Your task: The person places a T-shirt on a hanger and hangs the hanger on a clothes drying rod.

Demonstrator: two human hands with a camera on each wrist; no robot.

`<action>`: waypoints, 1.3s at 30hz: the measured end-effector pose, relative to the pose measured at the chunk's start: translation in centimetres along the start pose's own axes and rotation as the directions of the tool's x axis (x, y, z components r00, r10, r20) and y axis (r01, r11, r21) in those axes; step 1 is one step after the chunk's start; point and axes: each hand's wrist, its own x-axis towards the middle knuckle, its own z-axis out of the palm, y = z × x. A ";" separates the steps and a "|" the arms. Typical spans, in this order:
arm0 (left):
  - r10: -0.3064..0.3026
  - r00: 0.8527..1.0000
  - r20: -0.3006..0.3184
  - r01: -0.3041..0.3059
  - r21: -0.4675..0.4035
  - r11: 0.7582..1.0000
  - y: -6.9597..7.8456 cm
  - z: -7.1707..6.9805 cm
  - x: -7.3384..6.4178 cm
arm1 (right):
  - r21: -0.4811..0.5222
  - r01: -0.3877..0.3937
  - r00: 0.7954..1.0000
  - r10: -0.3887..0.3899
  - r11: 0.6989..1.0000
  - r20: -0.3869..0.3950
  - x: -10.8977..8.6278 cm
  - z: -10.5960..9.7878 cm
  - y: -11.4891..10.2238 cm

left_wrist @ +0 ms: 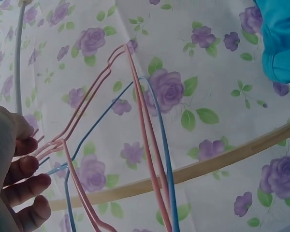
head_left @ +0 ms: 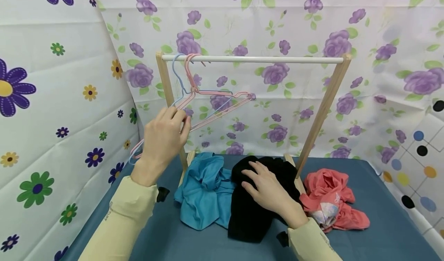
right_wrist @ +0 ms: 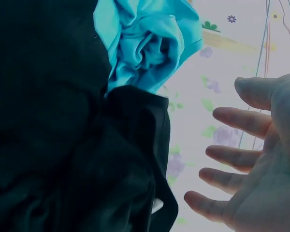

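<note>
Two pink hangers (head_left: 222, 93) and a blue hanger (head_left: 178, 76) hang by their hooks at the left end of a white rail (head_left: 256, 59). My left hand (head_left: 164, 139) is raised in front of them and overlaps their lower left side in the head view. Its fingers (left_wrist: 26, 186) bend loosely near the hanger necks in the left wrist view, with no grip on them showing. My right hand (head_left: 265, 187) is spread over a crumpled black garment (head_left: 249, 222), fingers apart. Left of that garment lies a crumpled blue garment (head_left: 204, 191), partly against it.
Wooden posts (head_left: 322, 114) hold up the rail. A coral-pink garment (head_left: 329, 187) with a printed patch lies bunched to the right of the rack. Everything stands on a dark blue surface (head_left: 388, 230), with flower-patterned sheets (head_left: 381, 14) behind and at the sides.
</note>
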 end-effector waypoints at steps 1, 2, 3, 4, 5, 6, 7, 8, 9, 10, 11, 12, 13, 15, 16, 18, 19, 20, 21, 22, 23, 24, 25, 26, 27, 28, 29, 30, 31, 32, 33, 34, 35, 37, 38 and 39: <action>-0.006 1.000 0.000 0.006 0.012 1.000 -0.1 0.0 0.2 | 0.008 0.003 1.000 -0.003 1.000 0.005 0.3 0.1 -0.2; -0.011 1.000 0.002 0.011 0.023 1.000 -0.2 0.0 0.5 | 0.017 0.002 1.000 -0.002 1.000 0.011 0.6 0.2 -0.4; -0.016 1.000 0.007 0.016 0.032 0.999 -0.2 0.0 0.7 | 0.023 0.003 1.000 -0.004 1.000 0.015 0.9 0.2 -0.7; -0.021 1.000 0.013 0.021 0.042 0.999 -0.3 0.0 0.9 | 0.028 0.006 1.000 -0.007 1.000 0.021 1.3 0.3 -0.8; -0.027 0.999 0.022 0.025 0.050 0.998 -0.4 0.0 1.0 | 0.034 0.006 1.000 -0.007 0.999 0.030 1.6 0.4 -1.0; -0.034 0.999 0.029 0.032 0.056 0.998 -0.5 0.1 1.2 | 0.035 0.007 0.999 -0.008 0.999 0.040 1.8 0.5 -1.2; -0.043 0.998 0.035 0.041 0.062 0.997 -0.6 0.1 1.3 | 0.036 0.007 0.999 -0.009 0.999 0.050 2.1 0.6 -1.3; -0.052 0.998 0.041 0.049 0.067 0.997 -0.7 0.2 1.4 | 0.035 0.005 0.998 -0.007 0.999 0.061 2.4 0.7 -1.4; -0.062 0.997 0.048 0.059 0.072 0.996 -0.8 0.2 1.5 | 0.036 0.005 0.998 -0.007 0.999 0.070 2.7 0.8 -1.5; -0.072 0.996 0.055 0.067 0.078 0.995 -0.8 0.3 1.6 | 0.034 0.001 0.997 -0.004 0.999 0.079 3.0 0.9 -1.6; -0.081 0.995 0.065 0.075 0.083 0.994 -0.9 0.3 1.7 | 0.035 -0.002 0.996 -0.001 0.999 0.086 3.2 1.0 -1.7; -0.090 0.993 0.073 0.083 0.089 0.993 -0.9 0.4 1.8 | 0.034 -0.005 0.996 0.002 0.999 0.092 3.4 1.1 -1.7; -0.098 0.992 0.083 0.090 0.098 0.991 -1.0 0.5 1.9 | 0.037 -0.009 0.995 0.005 0.999 0.095 3.7 1.2 -1.8; -0.117 0.988 0.104 0.105 0.116 0.988 -1.0 0.7 2.1 | 0.039 -0.015 0.994 0.011 0.999 0.105 4.1 1.3 -2.0; -0.127 0.986 0.113 0.113 0.125 0.986 -1.1 0.8 2.3 | 0.038 -0.018 0.994 0.014 0.999 0.110 4.3 1.4 -2.0; -0.145 0.982 0.125 0.125 0.150 0.981 -1.2 1.0 2.5 | 0.042 -0.026 0.992 0.021 0.999 0.123 4.8 1.6 -2.2; -0.153 0.979 0.132 0.131 0.162 0.978 -1.3 1.0 2.6 | 0.044 -0.030 0.991 0.024 0.999 0.129 5.0 1.7 -2.3; -0.160 0.977 0.138 0.135 0.173 0.976 -1.4 1.1 2.7 | 0.043 -0.035 0.990 0.029 0.998 0.136 5.1 1.8 -2.3; -0.165 0.976 0.143 0.138 0.182 0.974 -1.5 1.2 2.7 | 0.045 -0.039 0.989 0.033 0.998 0.142 5.3 1.9 -2.3; -0.170 0.974 0.147 0.141 0.191 0.971 -1.6 1.3 2.8 | 0.049 -0.044 0.988 0.036 0.998 0.148 5.5 2.0 -2.4; -0.173 0.973 0.151 0.142 0.197 0.970 -1.7 1.3 2.8 | 0.055 -0.049 0.987 0.040 0.997 0.154 5.7 2.1 -2.4; -0.178 0.972 0.156 0.145 0.200 0.969 -1.8 1.3 2.8 | 0.064 -0.051 0.986 0.040 0.997 0.159 5.8 2.2 -2.5; -0.181 0.971 0.157 0.148 0.203 0.968 -2.0 1.3 2.9 | 0.072 -0.053 0.986 0.041 0.996 0.165 6.0 2.3 -2.5; -0.182 0.971 0.155 0.148 0.206 0.967 -2.1 1.2 2.9 | 0.083 -0.057 0.984 0.042 0.995 0.171 6.2 2.4 -2.5; -0.182 0.971 0.154 0.149 0.207 0.967 -2.1 1.1 2.9 | 0.094 -0.060 0.983 0.043 0.994 0.177 6.4 2.5 -2.6; -0.181 0.972 0.152 0.148 0.208 0.967 -2.2 1.1 2.8 | 0.108 -0.064 0.982 0.043 0.992 0.184 6.6 2.6 -2.6; -0.177 0.973 0.150 0.144 0.207 0.968 -2.2 1.0 2.8 | 0.114 -0.067 0.981 0.044 0.991 0.191 6.7 2.8 -2.6; -0.172 0.974 0.149 0.140 0.205 0.969 -2.2 0.9 2.7 | 0.123 -0.071 0.979 0.045 0.990 0.199 6.9 2.9 -2.7; -0.166 0.975 0.145 0.135 0.202 0.970 -2.2 0.7 2.7 | 0.129 -0.076 0.977 0.048 0.989 0.207 7.1 3.1 -2.7; -0.161 0.976 0.144 0.130 0.198 0.972 -2.2 0.6 2.7 | 0.132 -0.078 0.976 0.049 0.988 0.214 7.3 3.2 -2.6; -0.156 0.977 0.143 0.128 0.192 0.973 -2.2 0.6 2.6 | 0.133 -0.080 0.975 0.049 0.988 0.219 7.4 3.4 -2.6; -0.150 0.979 0.137 0.123 0.187 0.975 -2.1 0.5 2.6 | 0.135 -0.078 0.974 0.047 0.988 0.222 7.6 3.5 -2.6; -0.146 0.980 0.132 0.121 0.181 0.976 -2.1 0.4 2.7 | 0.135 -0.079 0.974 0.047 0.988 0.223 7.7 3.6 -2.6; -0.141 0.983 0.119 0.120 0.170 0.978 -2.0 0.3 2.8 | 0.135 -0.074 0.974 0.043 0.988 0.221 8.0 3.9 -2.5; -0.139 0.984 0.112 0.120 0.164 0.979 -1.9 0.3 2.8 | 0.134 -0.073 0.975 0.043 0.988 0.219 8.1 4.0 -2.5; -0.137 0.985 0.103 0.120 0.157 0.980 -1.9 0.2 2.9 | 0.135 -0.071 0.975 0.040 0.988 0.217 8.2 4.1 -2.4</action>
